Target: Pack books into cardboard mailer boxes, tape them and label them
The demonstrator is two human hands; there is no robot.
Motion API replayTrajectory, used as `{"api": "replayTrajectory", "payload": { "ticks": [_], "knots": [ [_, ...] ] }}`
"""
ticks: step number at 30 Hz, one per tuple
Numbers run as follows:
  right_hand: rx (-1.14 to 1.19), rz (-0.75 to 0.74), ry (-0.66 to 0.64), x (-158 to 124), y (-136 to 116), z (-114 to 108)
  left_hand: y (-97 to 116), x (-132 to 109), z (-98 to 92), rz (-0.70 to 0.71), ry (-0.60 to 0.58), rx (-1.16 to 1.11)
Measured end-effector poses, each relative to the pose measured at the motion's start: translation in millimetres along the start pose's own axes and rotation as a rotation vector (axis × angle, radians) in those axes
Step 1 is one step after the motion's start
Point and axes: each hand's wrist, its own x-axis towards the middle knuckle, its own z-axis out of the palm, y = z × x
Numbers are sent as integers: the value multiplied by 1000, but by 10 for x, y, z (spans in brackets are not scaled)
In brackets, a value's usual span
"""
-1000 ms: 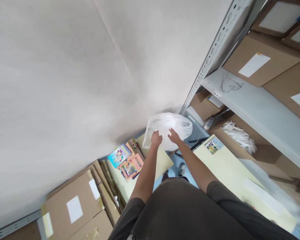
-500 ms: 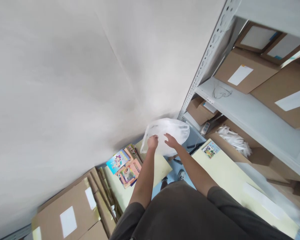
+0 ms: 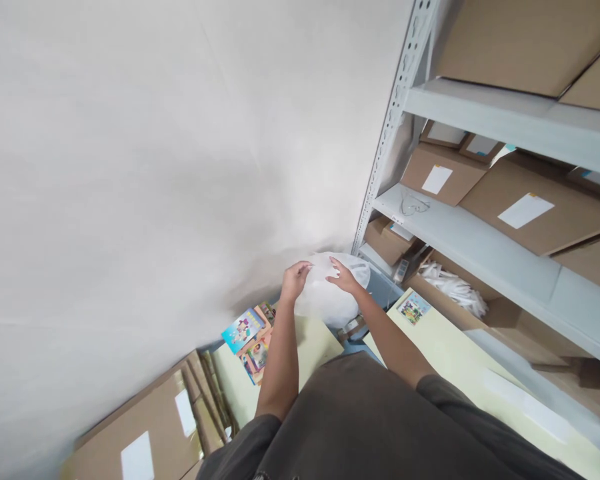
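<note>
A white translucent plastic bag (image 3: 325, 303) lies bunched near the wall, beyond the pale yellow table top. My left hand (image 3: 294, 280) pinches the bag's near-left upper edge between thumb and fingers. Over the bag's upper middle is my right hand (image 3: 344, 277), its thumb and fingers apart; whether it touches the plastic I cannot tell. One bag handle loop shows to the right of that hand. Left of my left forearm lie colourful picture books (image 3: 243, 331), partly overlapping, some hidden by the arm.
Flattened cardboard boxes (image 3: 145, 420) stand at lower left. On the right, a grey metal shelf (image 3: 485, 233) carries cardboard boxes (image 3: 443, 175) and an open carton of white items (image 3: 453, 288). A picture card (image 3: 414, 307) lies on the right-hand yellow table (image 3: 460, 360).
My view has tilted up, showing more shelf. The left hand has gone from a fist to a pinch on the bag. The bag's left handle side no longer spreads out; the right hand stays open.
</note>
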Motion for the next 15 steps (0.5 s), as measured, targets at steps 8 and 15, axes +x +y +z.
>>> {"api": "replayTrajectory", "payload": {
  "ticks": [8,15],
  "knots": [
    [155,-35,118,-62,-516,-390,511,254,-107,-13,179,-369],
    [273,89,322,-744,-659,-1234,607,476,413,-38,150,-443]
  ]
}}
